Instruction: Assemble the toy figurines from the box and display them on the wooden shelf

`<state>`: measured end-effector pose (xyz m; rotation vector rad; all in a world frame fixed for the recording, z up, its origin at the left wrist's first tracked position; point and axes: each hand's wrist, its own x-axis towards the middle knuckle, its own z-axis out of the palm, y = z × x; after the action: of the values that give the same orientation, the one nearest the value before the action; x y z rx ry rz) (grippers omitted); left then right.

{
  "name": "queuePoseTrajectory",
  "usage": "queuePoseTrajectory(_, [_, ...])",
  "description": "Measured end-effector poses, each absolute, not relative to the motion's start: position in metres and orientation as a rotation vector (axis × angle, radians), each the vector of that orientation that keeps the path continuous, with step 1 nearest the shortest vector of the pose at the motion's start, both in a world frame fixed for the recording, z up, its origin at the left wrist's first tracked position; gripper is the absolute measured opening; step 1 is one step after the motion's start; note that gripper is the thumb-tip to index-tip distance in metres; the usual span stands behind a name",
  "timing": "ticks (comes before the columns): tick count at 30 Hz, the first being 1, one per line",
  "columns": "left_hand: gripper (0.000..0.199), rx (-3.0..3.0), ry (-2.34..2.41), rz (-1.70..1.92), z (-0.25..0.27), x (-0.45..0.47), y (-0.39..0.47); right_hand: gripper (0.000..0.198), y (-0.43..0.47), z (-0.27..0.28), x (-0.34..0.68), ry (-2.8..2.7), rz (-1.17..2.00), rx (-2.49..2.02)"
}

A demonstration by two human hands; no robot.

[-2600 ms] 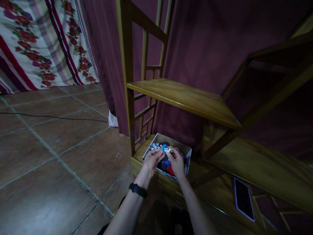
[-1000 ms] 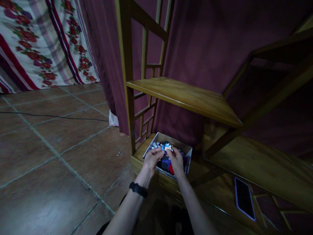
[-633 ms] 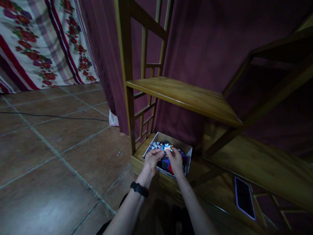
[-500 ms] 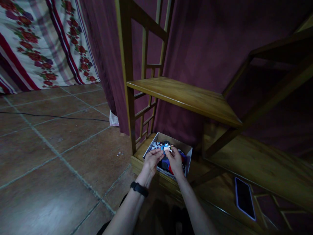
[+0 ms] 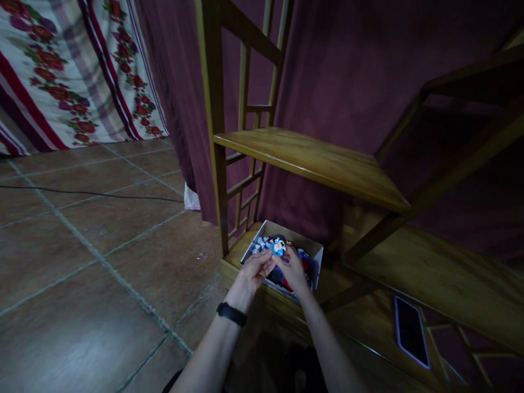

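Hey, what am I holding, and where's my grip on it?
A small blue-and-white toy, near its lower edge, between left grip and right grip.

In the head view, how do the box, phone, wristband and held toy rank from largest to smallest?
1. Box
2. Phone
3. Wristband and toy: unsure, as the wristband is nearer the camera.

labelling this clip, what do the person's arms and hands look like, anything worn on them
Both the left hand and right hand are ungloved, with slender, sleeveless forearms. A plain black wristband circles the left wrist; the right wrist shows none. Finer details, such as rings, are too small to tell.
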<state>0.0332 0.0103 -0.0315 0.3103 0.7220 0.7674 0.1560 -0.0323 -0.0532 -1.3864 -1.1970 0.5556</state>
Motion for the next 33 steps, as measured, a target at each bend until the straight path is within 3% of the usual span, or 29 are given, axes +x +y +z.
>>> queuePoseTrajectory(33, [0.008,0.442,0.767,0.777,-0.0296,0.0364,0.0073,0.036,-0.0292,-0.0566,0.1557,-1.104,0.761,-1.304])
